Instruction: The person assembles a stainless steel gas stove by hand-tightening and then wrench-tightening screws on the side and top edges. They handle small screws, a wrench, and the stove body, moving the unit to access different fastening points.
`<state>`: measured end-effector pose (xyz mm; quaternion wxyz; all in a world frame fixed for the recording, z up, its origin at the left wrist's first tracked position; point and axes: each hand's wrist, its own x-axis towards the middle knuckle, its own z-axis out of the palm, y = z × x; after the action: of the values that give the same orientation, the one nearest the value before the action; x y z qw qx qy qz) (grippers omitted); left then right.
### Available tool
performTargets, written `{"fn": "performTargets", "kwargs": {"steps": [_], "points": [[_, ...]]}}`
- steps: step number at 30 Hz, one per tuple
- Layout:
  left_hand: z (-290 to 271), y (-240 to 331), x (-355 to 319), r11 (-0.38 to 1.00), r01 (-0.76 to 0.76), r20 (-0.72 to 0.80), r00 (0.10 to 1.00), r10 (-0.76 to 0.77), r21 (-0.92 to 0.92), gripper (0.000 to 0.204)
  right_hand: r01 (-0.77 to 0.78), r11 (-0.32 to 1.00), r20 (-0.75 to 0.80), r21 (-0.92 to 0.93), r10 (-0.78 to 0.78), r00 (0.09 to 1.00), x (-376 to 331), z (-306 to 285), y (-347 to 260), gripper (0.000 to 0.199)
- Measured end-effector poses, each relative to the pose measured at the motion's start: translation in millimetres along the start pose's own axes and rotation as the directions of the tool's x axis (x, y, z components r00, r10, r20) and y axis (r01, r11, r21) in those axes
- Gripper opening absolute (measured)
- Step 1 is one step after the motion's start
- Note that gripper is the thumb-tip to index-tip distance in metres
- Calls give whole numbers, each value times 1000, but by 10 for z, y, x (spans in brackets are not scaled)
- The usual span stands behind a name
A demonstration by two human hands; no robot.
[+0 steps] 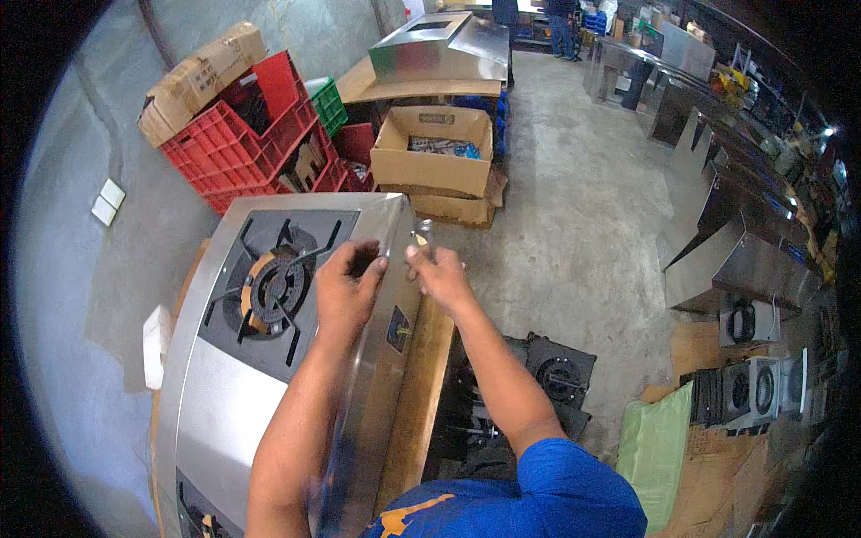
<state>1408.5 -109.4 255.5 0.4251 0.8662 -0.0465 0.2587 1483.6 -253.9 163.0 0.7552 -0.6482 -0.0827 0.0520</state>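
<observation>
My left hand (348, 289) sits at centre frame, fingers curled over the front edge of the stainless gas stove (269, 359), gripping the steel rim just beside the burner (276, 289). My right hand (439, 273) is right next to it, slightly right of centre, closed round a small metal tool (422, 235) that points up and away from me; whether it is pliers or a driver I cannot tell, as the tip is too small to read. The two hands nearly touch at the stove's upper front corner.

The stove lies across the lower left of the frame on a wooden bench (420, 394). Its black cooktop panel, pan support and burner ring are already in place, and a small fitting (399, 330) shows on the front face below my hands. I judge the body largely assembled, with the work now at this front corner; no knobs show on the front face, so that part looks undone.

Further out, red plastic crates (256, 143) stack at upper left, an open cardboard box (435, 152) stands at top centre, and loose black burner units (556, 372) lie on the floor at lower right.
</observation>
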Motion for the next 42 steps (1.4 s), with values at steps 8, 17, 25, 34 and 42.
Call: {"fn": "performTargets", "kwargs": {"steps": [8, 17, 25, 34, 42], "points": [[5, 168, -41, 970, -190, 170, 972, 164, 149, 31, -379, 856, 359, 353, 250, 899, -331, -89, -444, 21], [-7, 145, -51, 936, -311, 357, 903, 237, 166, 35, -221, 867, 175, 447, 157, 972, -404, 68, -122, 15], [-15, 16, 17, 992, -84, 87, 993, 76, 90, 18, -264, 964, -328, -30, 240, 914, 402, -400, 1479, 18], [-35, 22, 29, 992, -90, 65, 994, 84, 89, 17, -350, 930, -205, 115, 367, 908, 910, -229, 2313, 18], [-48, 23, 26, 996, -63, 65, 996, 58, 70, 17, -370, 908, -180, -197, 337, 924, 870, -318, 2133, 19]]}}
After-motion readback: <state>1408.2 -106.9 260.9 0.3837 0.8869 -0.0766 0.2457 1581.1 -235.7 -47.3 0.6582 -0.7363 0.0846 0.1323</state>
